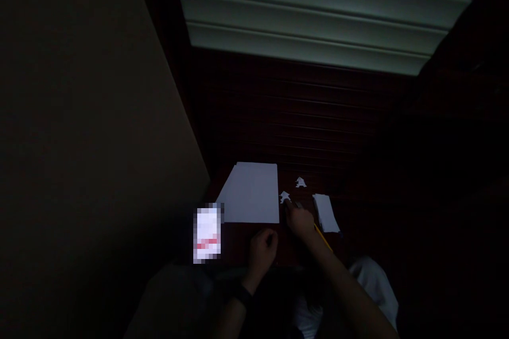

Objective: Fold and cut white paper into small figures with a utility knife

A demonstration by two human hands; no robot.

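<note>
The scene is very dark. My left hand rests on the dark table with its fingers curled in a loose fist; nothing shows in it. My right hand reaches forward, its fingertips close to a small crumpled white paper piece. What the right fingers hold, if anything, is hidden in the dark. A second small paper piece lies farther back. A yellow pencil lies just right of my right wrist. A stack of white sheets lies to the left of that hand.
A folded white paper sits right of the pencil. A bright blurred rectangle lies at the table's left edge. A plain wall fills the left; a dark wooden panel and a lit slatted blind rise behind the table.
</note>
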